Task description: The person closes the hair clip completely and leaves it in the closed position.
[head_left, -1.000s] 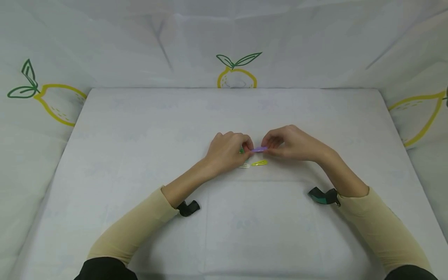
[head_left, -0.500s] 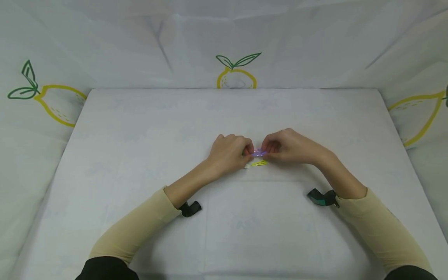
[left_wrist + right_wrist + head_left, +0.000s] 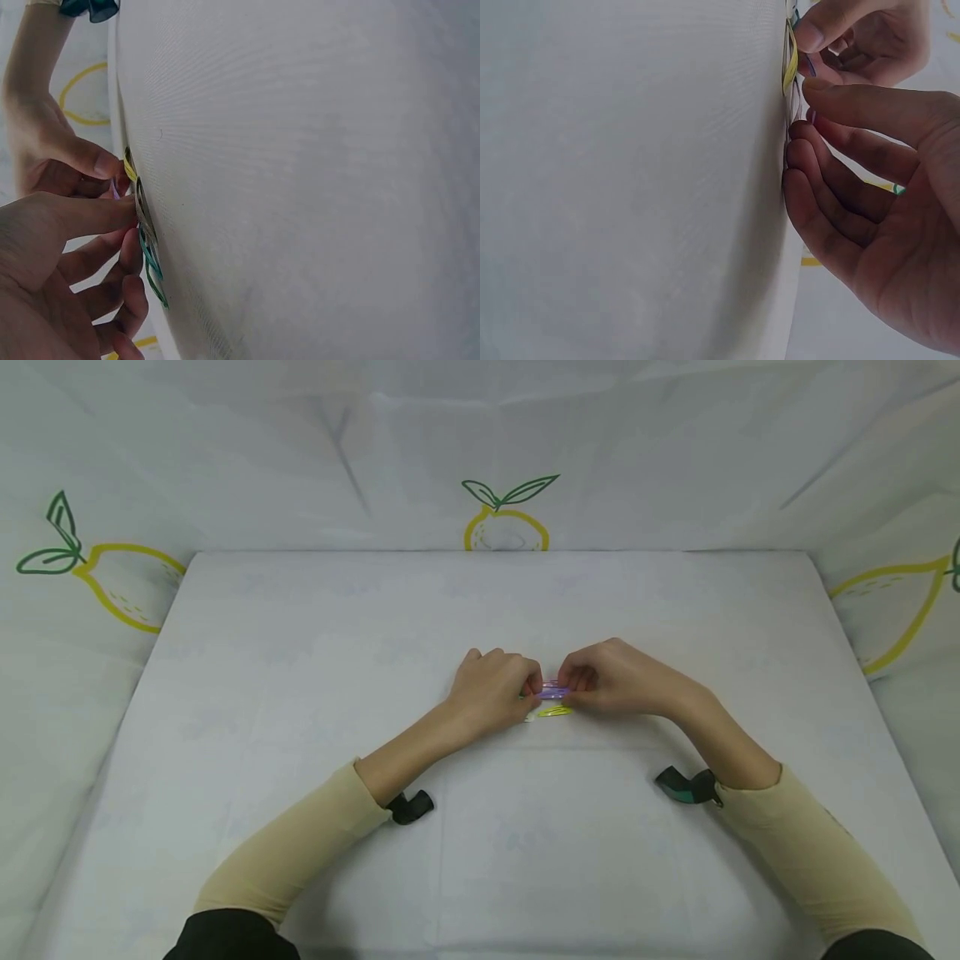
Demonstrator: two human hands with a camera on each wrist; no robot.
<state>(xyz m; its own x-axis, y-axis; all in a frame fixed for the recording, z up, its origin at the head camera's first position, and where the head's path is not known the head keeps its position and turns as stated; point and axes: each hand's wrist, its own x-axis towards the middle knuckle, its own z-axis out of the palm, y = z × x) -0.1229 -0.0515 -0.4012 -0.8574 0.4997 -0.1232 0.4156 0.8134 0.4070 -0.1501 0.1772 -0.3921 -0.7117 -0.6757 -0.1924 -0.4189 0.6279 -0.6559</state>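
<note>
A purple snap hair clip (image 3: 552,693) spans the small gap between both hands, low over the table. My left hand (image 3: 491,689) pinches its left end between thumb and finger, and my right hand (image 3: 622,677) pinches the right end. Just beyond it shows a pinkish clip (image 3: 550,682). On the near side lies a yellow hair clip (image 3: 555,712), with a white clip (image 3: 529,717) partly hidden by the left hand. In the left wrist view, a teal clip (image 3: 150,255) and a green clip (image 3: 156,289) lie beside the left fingers.
A white cloth covers the table (image 3: 315,635), with white sheets around it bearing lemon drawings (image 3: 507,531). Dark wrist cameras, one at the left sleeve (image 3: 411,807) and one at the right sleeve (image 3: 686,785), stick out over the table.
Both hands have moved slightly toward the near side with the purple clip, bringing it closer to the yellow clip. The pinkish clip has come into view beyond it; the left hand covers more of the white clip.
</note>
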